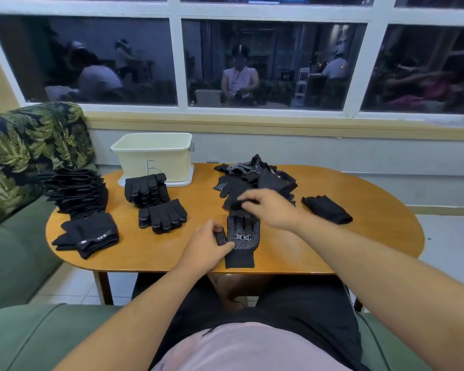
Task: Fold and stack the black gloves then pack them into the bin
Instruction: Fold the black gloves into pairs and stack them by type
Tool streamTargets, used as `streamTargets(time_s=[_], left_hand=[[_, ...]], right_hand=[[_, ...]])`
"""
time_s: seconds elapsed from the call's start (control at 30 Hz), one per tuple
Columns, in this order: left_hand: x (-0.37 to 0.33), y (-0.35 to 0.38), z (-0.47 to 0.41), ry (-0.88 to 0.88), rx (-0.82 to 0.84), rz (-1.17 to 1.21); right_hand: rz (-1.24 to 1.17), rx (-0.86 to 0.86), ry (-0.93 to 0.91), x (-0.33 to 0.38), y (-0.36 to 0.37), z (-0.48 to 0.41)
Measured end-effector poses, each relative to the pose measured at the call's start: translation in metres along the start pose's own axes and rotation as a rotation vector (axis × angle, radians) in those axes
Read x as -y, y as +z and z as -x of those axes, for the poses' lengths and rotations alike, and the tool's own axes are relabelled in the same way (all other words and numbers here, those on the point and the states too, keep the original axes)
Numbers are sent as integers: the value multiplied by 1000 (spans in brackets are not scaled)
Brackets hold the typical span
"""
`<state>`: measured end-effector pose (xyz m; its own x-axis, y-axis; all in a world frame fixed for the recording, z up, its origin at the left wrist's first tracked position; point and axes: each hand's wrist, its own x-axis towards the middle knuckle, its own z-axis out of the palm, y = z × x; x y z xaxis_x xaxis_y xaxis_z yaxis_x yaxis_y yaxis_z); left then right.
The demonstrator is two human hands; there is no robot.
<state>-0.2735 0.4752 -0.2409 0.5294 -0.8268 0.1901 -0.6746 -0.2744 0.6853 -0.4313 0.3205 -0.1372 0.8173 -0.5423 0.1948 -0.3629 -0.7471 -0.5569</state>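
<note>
Bare forearms enter from 7 and 4 o'clock. Left hand [206,246] pinches the glove [243,243] between thumb and curled fingers. Right hand [272,208], at 1 o'clock of the left, faces palm-down, fingers curled; grip blurred.

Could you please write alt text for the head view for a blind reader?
A person seated at an oval wooden table pinches a black dotted glove by its thumb with the left hand while the right hand reaches over its fingertips. A loose glove pile lies behind; folded stacks and a cream bin sit left.
</note>
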Motion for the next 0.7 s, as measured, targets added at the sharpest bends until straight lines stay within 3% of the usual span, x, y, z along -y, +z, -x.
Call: streamTargets(time_s=[0.17,0.43,0.7], left_hand=[[-2,1,1,-45,-14,36],[3,-6,2,-5,72,26],[2,-3,3,-24,35,26]], right_hand=[[-92,51,51,-18,46,48],[152,97,-42,-21,73,63],[-26,-206,-34,-20,76,58]])
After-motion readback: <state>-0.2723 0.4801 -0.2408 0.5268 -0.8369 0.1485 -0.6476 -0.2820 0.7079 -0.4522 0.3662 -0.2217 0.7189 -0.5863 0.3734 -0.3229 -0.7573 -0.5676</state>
